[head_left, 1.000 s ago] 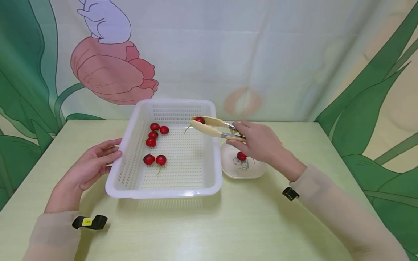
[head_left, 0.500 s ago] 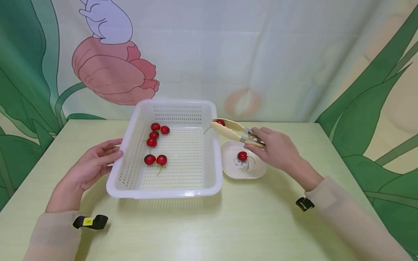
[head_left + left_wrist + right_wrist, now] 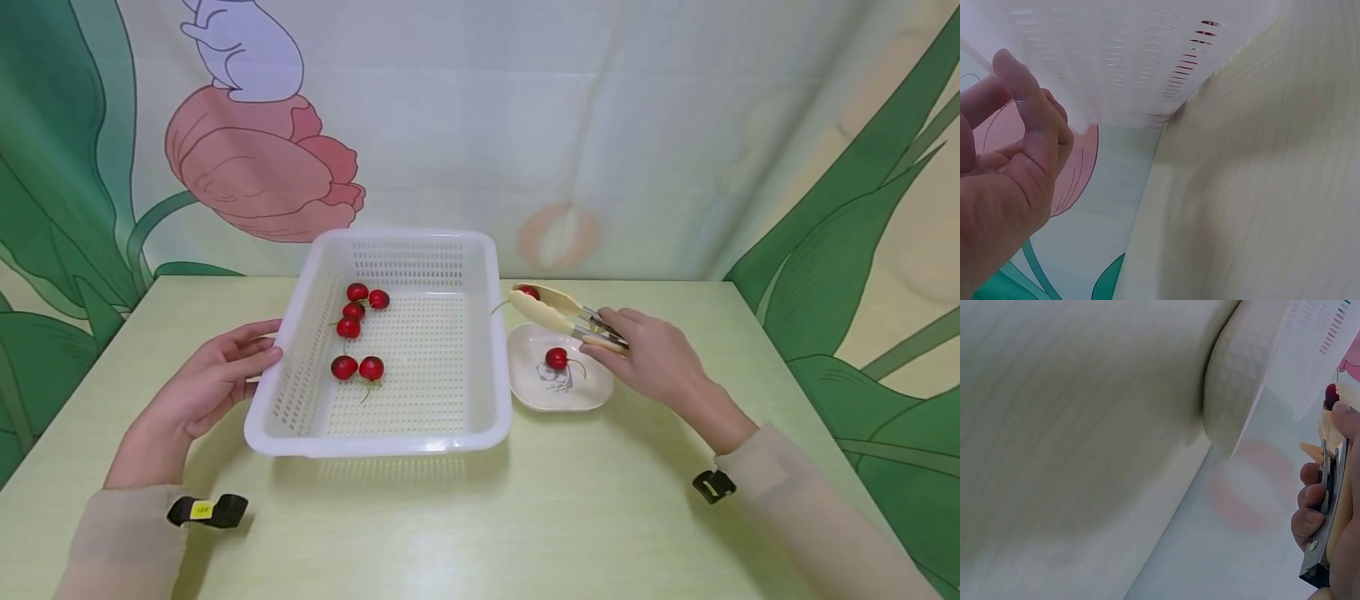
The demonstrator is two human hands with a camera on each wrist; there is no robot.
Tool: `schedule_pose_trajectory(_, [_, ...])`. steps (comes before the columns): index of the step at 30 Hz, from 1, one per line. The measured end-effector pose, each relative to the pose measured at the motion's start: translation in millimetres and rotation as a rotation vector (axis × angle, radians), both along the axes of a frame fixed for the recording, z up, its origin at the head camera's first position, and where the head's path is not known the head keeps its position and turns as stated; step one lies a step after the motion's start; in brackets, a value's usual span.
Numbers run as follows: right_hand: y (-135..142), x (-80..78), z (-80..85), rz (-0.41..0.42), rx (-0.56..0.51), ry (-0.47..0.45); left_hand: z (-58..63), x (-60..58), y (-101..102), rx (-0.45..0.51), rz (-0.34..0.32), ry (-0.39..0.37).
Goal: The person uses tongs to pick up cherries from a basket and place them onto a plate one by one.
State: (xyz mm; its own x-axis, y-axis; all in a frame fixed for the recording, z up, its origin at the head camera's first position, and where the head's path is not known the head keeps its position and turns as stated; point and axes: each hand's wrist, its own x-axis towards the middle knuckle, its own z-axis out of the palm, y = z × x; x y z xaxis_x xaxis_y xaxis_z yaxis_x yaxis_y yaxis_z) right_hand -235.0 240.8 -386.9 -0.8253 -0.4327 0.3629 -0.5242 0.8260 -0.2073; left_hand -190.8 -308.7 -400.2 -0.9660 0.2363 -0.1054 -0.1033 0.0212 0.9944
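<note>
My right hand [image 3: 660, 354] grips a pair of tongs [image 3: 551, 317] with cream-coloured tips and metal arms. Between the tips sits a red cherry [image 3: 529, 292], its stem trailing left, above the far edge of a small white dish [image 3: 525, 387]. In the dish lies another cherry [image 3: 557, 358] on a printed drawing. My left hand [image 3: 213, 375] touches the left side of a white plastic basket [image 3: 375, 446], its fingers loosely bent outside the rim. Several cherries [image 3: 348, 327] lie in the left half of the basket. The right wrist view catches the tongs [image 3: 1325, 519] at its edge.
The dish stands right beside the basket's right wall. A pale green table [image 3: 420, 533] carries both. Behind it hangs a curtain [image 3: 660, 167] printed with plants and a rabbit, close to the table's back edge.
The right hand has carried the tongs and their cherry rightward, from over the basket, across its right rim, to above the dish. The left hand and the basket have stayed in place.
</note>
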Motion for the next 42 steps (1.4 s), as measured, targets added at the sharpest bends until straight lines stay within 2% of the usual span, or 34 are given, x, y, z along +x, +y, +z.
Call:
schedule_pose_trajectory(13, [19,5.7,-6.0,-0.019,0.010,-0.037,1.2,0.0,-1,-0.001,0.001,0.000])
schedule_pose_trajectory(22, [25,5.2,-10.0,-0.001,0.076,-0.085,0.7,0.2,-1,0.000,0.003,-0.002])
schedule_pose_trajectory(31, [26,5.5,-12.5,-0.057,0.067,-0.153,0.4,0.2,-1,0.004,0.009,-0.014])
schedule_pose_trajectory(42, [26,2.9,-16.8,-0.077,0.056,-0.153,0.5,-1.3,-1,0.020,-0.006,-0.006])
